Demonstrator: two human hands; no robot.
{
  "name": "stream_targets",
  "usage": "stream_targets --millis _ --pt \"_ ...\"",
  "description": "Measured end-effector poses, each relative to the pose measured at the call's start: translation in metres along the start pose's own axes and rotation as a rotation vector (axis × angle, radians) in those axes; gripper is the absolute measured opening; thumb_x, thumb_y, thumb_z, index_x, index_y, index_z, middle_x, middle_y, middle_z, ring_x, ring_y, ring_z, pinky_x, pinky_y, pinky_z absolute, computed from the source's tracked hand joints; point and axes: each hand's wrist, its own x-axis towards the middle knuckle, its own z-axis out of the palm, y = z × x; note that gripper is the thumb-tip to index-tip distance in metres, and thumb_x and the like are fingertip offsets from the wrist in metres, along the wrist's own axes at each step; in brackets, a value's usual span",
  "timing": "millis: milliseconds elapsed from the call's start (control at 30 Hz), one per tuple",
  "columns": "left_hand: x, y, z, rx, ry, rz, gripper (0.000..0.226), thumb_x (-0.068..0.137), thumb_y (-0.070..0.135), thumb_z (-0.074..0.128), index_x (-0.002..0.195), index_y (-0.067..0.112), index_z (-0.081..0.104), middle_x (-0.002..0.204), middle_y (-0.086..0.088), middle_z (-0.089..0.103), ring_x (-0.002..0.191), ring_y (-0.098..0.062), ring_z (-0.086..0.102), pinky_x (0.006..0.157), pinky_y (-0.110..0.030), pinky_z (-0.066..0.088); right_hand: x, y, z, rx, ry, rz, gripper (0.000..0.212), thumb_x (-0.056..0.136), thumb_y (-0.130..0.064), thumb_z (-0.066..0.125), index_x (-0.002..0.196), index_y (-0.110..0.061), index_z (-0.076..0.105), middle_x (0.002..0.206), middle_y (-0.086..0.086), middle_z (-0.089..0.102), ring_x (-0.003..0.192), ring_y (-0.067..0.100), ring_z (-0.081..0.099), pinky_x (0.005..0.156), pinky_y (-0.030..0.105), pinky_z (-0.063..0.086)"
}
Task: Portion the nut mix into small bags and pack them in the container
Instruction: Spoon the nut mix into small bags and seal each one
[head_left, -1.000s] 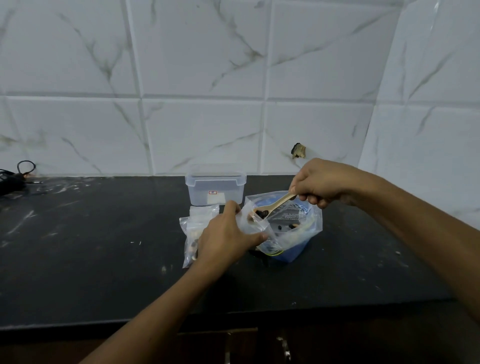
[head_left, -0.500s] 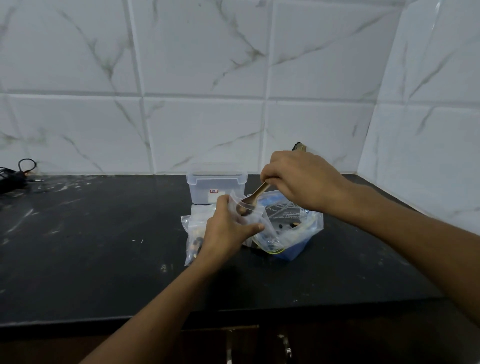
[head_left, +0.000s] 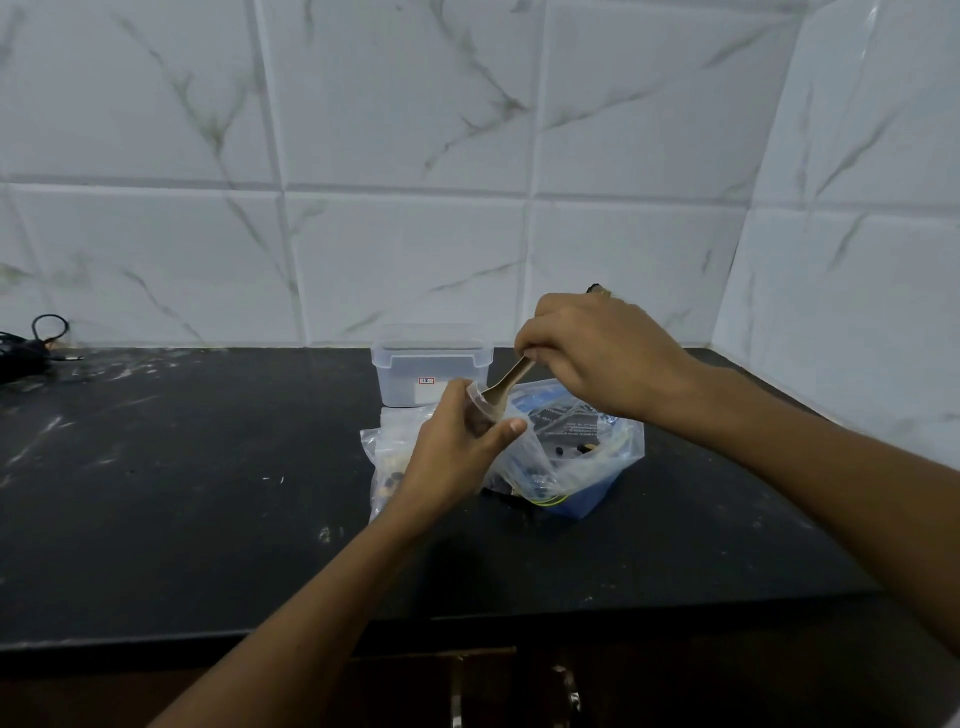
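Note:
My left hand (head_left: 457, 447) grips the open mouth of a small clear bag (head_left: 511, 457), held upright above the black counter. My right hand (head_left: 592, 353) holds a wooden spoon (head_left: 506, 387) by its handle, and the spoon's bowl dips into that bag's mouth. Just right of it sits the large nut mix bag (head_left: 582, 457), clear over blue, open at the top. Filled small bags (head_left: 387, 467) lie left of my left hand. A clear lidded container (head_left: 431, 371) stands behind them against the wall.
The black counter (head_left: 182, 493) stretches wide to the left, with white smears. A black cable (head_left: 31, 345) lies at its far left back corner. Tiled walls close the back and right side. Cabinet handles (head_left: 566, 691) show below the counter's front edge.
My right hand has carried the spoon from over the nut mix bag leftwards and tipped its bowl into the small bag. My left hand has raised the small bag slightly.

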Motion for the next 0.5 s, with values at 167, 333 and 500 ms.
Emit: stream_targets --millis 167,333,500 --pt "-0.002 0.004 0.000 0.497 0.156 0.051 0.069 0.057 0.069 0.077 0.094 0.025 0.038 0.086 0.011 0.054 0.081 -0.015 0.054 0.076 -0.039 0.046 0.007 0.000 0.004 0.242 0.015 0.140 0.023 0.095 -0.016 0.051 0.099 -0.013 0.073 0.073 -0.013 0.060 0.061 0.002 0.051 0.075 0.024 0.047" --pt "-0.002 0.005 -0.006 0.488 0.153 0.079 0.053 0.072 0.053 0.076 0.094 0.020 0.040 0.078 0.011 0.052 0.072 -0.016 0.056 0.070 -0.038 0.051 0.003 -0.003 0.002 0.186 0.001 0.103 0.023 0.094 -0.017 0.051 0.098 -0.015 0.073 0.079 -0.011 0.061 0.068 0.007 0.052 0.080 0.036 0.050" --pt "-0.001 0.005 -0.008 0.046 0.045 -0.057 0.053 0.074 0.048 0.079 0.100 0.016 0.045 0.082 0.003 0.054 0.069 -0.008 0.051 0.058 -0.024 0.041 0.004 -0.012 -0.006 0.151 0.008 0.013 0.024 0.091 -0.016 0.049 0.094 -0.015 0.073 0.084 -0.004 0.066 0.076 0.015 0.059 0.073 0.041 0.052"
